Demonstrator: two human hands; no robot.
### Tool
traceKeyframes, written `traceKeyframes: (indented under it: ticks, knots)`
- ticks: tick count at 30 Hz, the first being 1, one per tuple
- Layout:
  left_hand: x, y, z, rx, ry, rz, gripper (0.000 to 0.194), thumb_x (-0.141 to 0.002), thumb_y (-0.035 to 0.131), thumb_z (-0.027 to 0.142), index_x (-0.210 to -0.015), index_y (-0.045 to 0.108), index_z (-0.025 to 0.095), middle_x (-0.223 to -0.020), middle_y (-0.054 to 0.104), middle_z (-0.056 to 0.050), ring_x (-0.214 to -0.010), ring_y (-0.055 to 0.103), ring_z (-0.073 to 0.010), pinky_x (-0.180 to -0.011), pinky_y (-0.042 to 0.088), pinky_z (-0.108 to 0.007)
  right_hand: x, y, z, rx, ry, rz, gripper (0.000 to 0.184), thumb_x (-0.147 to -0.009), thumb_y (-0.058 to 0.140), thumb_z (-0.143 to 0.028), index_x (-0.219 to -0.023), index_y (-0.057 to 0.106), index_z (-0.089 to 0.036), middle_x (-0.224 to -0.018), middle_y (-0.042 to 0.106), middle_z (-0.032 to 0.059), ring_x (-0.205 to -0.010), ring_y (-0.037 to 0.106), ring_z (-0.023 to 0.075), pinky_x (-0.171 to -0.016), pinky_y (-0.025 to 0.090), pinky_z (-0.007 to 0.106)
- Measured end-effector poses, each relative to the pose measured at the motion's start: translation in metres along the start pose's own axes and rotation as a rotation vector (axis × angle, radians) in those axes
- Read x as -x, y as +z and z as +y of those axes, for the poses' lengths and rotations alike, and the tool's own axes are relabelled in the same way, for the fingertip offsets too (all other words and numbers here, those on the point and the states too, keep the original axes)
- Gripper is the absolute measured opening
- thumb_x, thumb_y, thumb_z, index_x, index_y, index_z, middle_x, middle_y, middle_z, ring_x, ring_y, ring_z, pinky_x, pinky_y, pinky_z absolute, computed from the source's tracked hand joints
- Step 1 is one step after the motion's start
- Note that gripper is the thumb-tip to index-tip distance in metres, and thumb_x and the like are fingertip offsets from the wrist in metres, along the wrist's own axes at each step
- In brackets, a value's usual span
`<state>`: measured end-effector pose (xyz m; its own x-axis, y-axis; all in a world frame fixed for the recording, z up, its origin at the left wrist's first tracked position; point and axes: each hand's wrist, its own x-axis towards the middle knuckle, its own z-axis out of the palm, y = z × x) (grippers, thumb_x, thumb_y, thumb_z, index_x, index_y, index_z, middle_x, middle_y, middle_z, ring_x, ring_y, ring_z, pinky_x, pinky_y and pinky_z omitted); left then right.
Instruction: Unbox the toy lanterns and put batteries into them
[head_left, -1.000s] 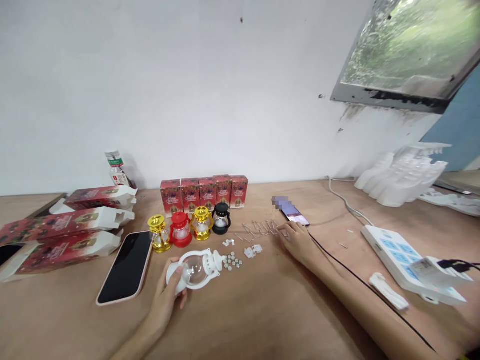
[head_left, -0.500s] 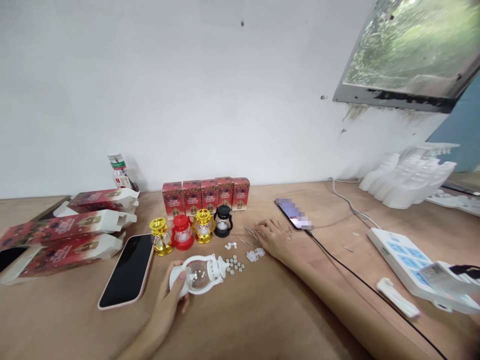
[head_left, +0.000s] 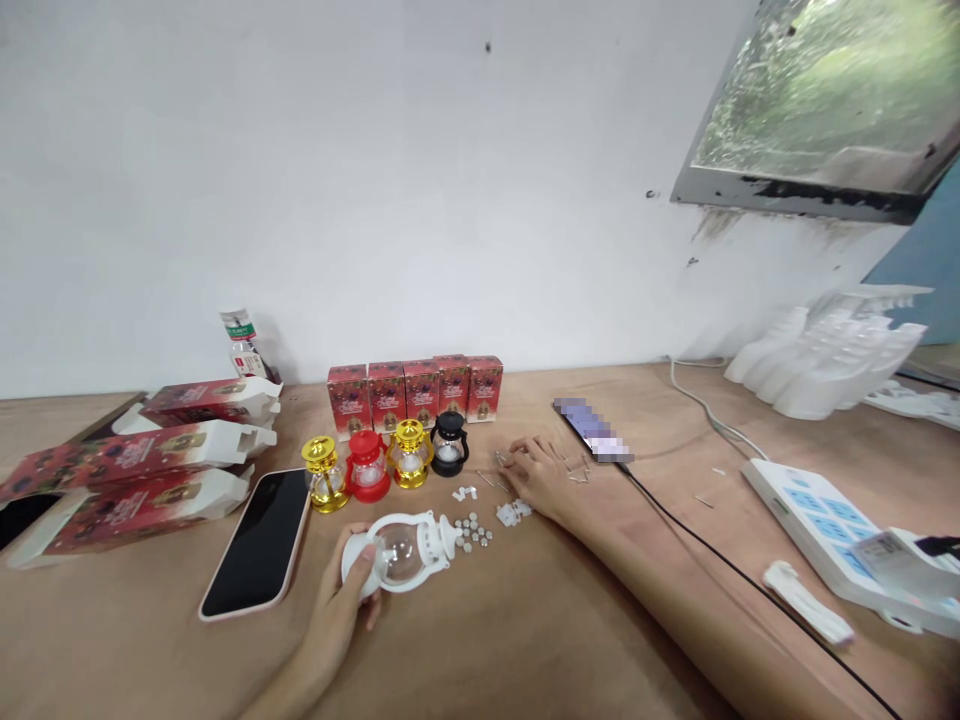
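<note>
My left hand (head_left: 346, 580) is wrapped round the base of a small white lantern (head_left: 403, 553) with a clear globe. The lantern lies tilted on its side, top toward the right. Over several thin metal pins (head_left: 487, 478), my right hand (head_left: 534, 470) rests with its fingers spread and bent down at the tabletop; whether a fingertip pinches a pin is hidden. Silver button cells (head_left: 472, 530) lie just past the lantern's top. Small white plastic pieces (head_left: 465, 493) and clear-white parts (head_left: 513, 512) sit between the hands.
Gold, red and black lanterns (head_left: 367, 466) stand before a row of red boxes (head_left: 386, 398). Opened red boxes (head_left: 150, 455) and a phone (head_left: 256, 545) lie left. Rightward are a cabled phone (head_left: 589, 425), a power strip (head_left: 817, 525) and white plastic parts (head_left: 817, 360).
My right hand has shifted slightly left over the metal pins, and more pins show to its right. My left hand keeps the lantern in nearly the same place. The view moved a little.
</note>
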<state>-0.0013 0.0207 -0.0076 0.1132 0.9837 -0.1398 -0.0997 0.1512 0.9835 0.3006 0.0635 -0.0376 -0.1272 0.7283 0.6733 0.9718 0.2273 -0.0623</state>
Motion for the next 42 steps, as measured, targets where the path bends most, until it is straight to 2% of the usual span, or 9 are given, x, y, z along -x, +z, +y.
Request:
traceKeyframes:
  ticks: [4,11,21,27,33,42]
  knots:
    - [-0.001,0.000,0.001,-0.035,-0.009,0.001,0.065,-0.055,0.062,0.067,-0.097,0.042,0.021,-0.043,0.045,0.010,-0.035,0.042,-0.0112,-0.030,0.030,-0.019,-0.001,0.004,0.001,0.009,0.022,-0.001,0.011,-0.081,0.061,-0.023,-0.071,0.065,-0.021,-0.092,0.064,0.0070,-0.085,0.052,0.0235,-0.075,0.038,0.036]
    - [0.001,0.003,0.006,-0.068,-0.005,0.001,0.067,-0.053,0.062,0.069,-0.095,0.041,0.021,-0.042,0.047,0.010,-0.031,0.036,-0.0080,-0.031,0.028,-0.018,-0.003,0.006,-0.001,0.001,0.040,0.002,0.015,-0.086,0.055,-0.022,-0.073,0.062,-0.021,-0.091,0.065,0.0065,-0.084,0.053,0.0230,-0.076,0.038,0.036]
    - [0.002,0.003,0.007,-0.061,0.000,0.009,0.069,-0.051,0.062,0.070,-0.094,0.041,0.020,-0.043,0.048,0.010,-0.033,0.037,-0.0078,-0.031,0.030,-0.018,-0.005,0.010,0.001,-0.068,0.072,0.087,0.022,-0.091,0.048,-0.028,-0.074,0.060,-0.020,-0.087,0.063,0.0075,-0.083,0.055,0.0216,-0.077,0.040,0.035]
    - [0.000,0.002,0.003,-0.056,0.003,0.000,0.068,-0.054,0.061,0.070,-0.097,0.042,0.020,-0.041,0.046,0.010,-0.034,0.037,-0.0090,-0.030,0.029,-0.018,-0.004,0.009,0.000,-0.101,0.047,0.079,0.017,-0.088,0.054,-0.025,-0.073,0.060,-0.020,-0.089,0.063,0.0065,-0.083,0.056,0.0210,-0.077,0.041,0.035]
    - [0.001,0.002,0.004,-0.056,0.000,0.008,0.069,-0.053,0.061,0.070,-0.096,0.041,0.020,-0.042,0.049,0.010,-0.033,0.038,-0.0085,-0.030,0.029,-0.018,-0.001,0.001,-0.003,-0.111,0.025,0.073,0.013,-0.084,0.057,-0.025,-0.072,0.060,-0.021,-0.093,0.063,0.0063,-0.086,0.057,0.0213,-0.078,0.042,0.036]
    - [0.001,0.002,0.003,-0.053,-0.001,-0.007,0.069,-0.054,0.061,0.070,-0.097,0.041,0.020,-0.041,0.048,0.010,-0.032,0.037,-0.0085,-0.031,0.030,-0.018,0.020,-0.026,0.026,-0.056,0.090,0.102,0.015,-0.085,0.048,-0.019,-0.078,0.061,-0.021,-0.093,0.061,0.0083,-0.089,0.057,0.0227,-0.079,0.043,0.037]
